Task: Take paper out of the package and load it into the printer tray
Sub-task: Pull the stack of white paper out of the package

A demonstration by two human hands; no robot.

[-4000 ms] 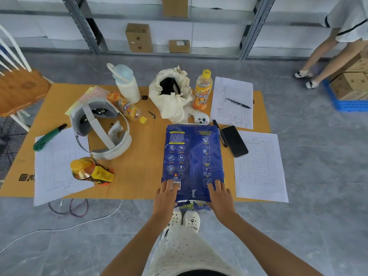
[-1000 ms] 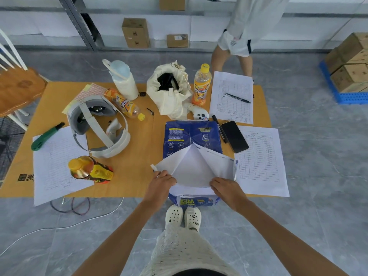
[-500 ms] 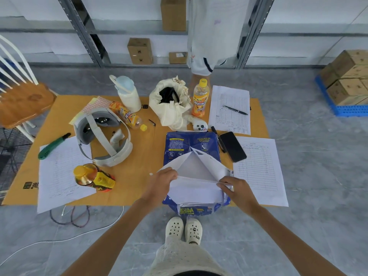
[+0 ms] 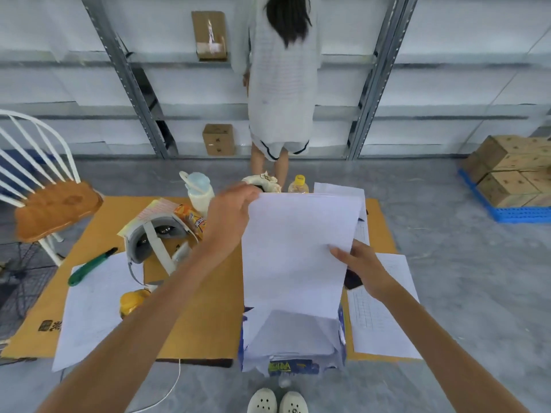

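A stack of white paper (image 4: 295, 251) is lifted up out of the blue paper package (image 4: 293, 366), which lies open at the near edge of the low table (image 4: 208, 308). My left hand (image 4: 231, 213) grips the stack's far upper left corner. My right hand (image 4: 362, 266) holds its right edge lower down. The package's white inner flaps (image 4: 286, 332) are unfolded below the stack. No printer tray is in view.
On the table lie a white headset (image 4: 155, 245), a green utility knife (image 4: 91, 266), bottles (image 4: 132, 301), a water jug (image 4: 198, 192) and printed sheets (image 4: 378, 311). A person (image 4: 280, 84) stands at the shelving beyond. A chair (image 4: 50, 204) is at left, boxes (image 4: 512, 171) at right.
Both hands went from unfolding the package's flaps to lifting a stack of paper up and away from the package. My view tilted upward and the person moved behind the table.
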